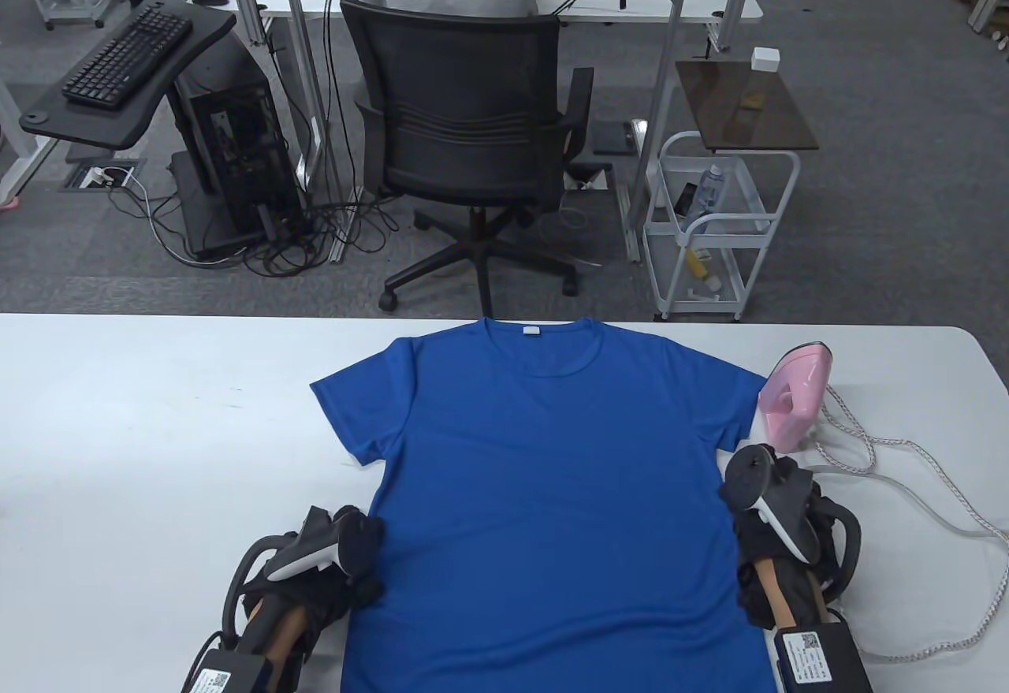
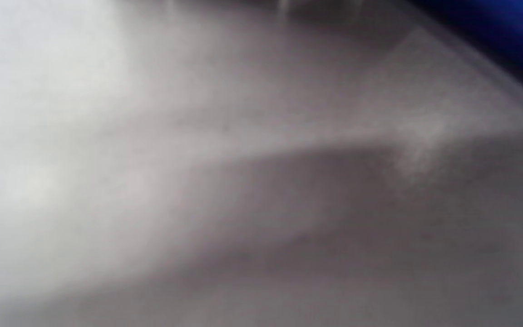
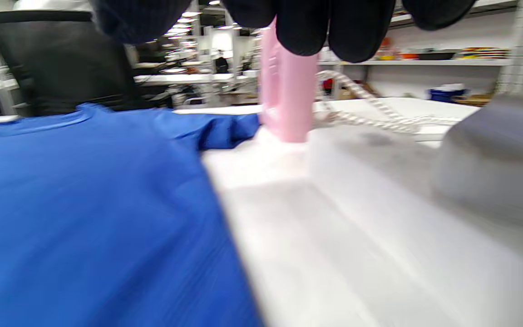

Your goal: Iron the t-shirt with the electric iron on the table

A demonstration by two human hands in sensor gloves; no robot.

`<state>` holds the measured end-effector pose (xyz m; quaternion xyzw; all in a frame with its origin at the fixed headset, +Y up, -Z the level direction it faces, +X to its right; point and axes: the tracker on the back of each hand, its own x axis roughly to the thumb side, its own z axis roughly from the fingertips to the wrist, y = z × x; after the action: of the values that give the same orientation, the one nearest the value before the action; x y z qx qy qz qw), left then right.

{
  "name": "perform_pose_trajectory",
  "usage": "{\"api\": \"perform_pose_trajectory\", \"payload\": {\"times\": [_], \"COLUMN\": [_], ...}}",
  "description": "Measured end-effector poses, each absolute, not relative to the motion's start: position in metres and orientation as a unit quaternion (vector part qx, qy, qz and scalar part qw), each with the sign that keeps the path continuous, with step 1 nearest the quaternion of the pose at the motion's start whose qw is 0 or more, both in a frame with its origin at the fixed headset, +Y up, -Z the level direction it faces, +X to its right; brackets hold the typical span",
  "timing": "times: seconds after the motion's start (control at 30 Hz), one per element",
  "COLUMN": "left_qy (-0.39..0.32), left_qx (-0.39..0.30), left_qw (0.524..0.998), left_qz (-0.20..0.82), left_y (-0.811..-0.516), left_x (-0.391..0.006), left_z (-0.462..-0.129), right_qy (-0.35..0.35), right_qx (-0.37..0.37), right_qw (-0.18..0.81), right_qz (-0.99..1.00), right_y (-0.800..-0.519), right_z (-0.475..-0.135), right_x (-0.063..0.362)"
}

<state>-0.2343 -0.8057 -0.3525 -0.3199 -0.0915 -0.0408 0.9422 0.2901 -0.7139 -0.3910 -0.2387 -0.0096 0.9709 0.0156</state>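
Observation:
A blue t-shirt (image 1: pixel 552 488) lies flat, collar away from me, on the white table (image 1: pixel 158 448). A pink iron (image 1: pixel 792 401) stands upright just off the shirt's right sleeve. My left hand (image 1: pixel 359 563) rests on the table against the shirt's lower left edge and holds nothing that shows. My right hand (image 1: pixel 749 547) rests at the shirt's right edge, a little nearer than the iron and apart from it. In the right wrist view my gloved fingertips (image 3: pixel 334 32) hang empty in front of the iron (image 3: pixel 288 100), with the shirt (image 3: pixel 84 204) on the left. The left wrist view is blurred: table (image 2: pixel 152 181) and a corner of shirt (image 2: pixel 506 27).
The iron's white braided cord (image 1: pixel 906 472) loops over the table's right side toward the right edge; it also shows in the right wrist view (image 3: pixel 370 109). Beyond the table's far edge stand an office chair (image 1: pixel 465 117) and a white cart (image 1: pixel 717 228).

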Motion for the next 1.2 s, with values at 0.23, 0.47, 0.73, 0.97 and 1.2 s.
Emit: {"api": "perform_pose_trajectory", "payload": {"times": [0.23,0.47,0.73,0.97,1.2], "left_qy": [-0.096,-0.096,-0.097,-0.101,-0.102], "left_qx": [-0.320,-0.319,-0.321,-0.322,-0.323], "left_qw": [0.942,0.943,0.942,0.941,0.941], "left_qz": [-0.028,-0.018,-0.007,-0.001,0.000], "left_y": [-0.808,-0.809,-0.810,-0.810,-0.810], "left_x": [-0.235,-0.236,-0.238,-0.239,-0.239], "left_z": [-0.353,-0.353,-0.354,-0.355,-0.355], "right_qy": [-0.006,-0.011,-0.039,-0.063,-0.082], "right_qx": [-0.339,-0.400,-0.446,-0.454,-0.420], "right_qw": [0.059,0.079,0.188,0.235,0.226], "right_qz": [0.939,0.913,0.874,0.857,0.875], "right_y": [-0.709,-0.718,-0.729,-0.729,-0.719], "right_z": [-0.421,-0.456,-0.479,-0.484,-0.487], "right_x": [0.323,0.325,0.335,0.343,0.343]}}
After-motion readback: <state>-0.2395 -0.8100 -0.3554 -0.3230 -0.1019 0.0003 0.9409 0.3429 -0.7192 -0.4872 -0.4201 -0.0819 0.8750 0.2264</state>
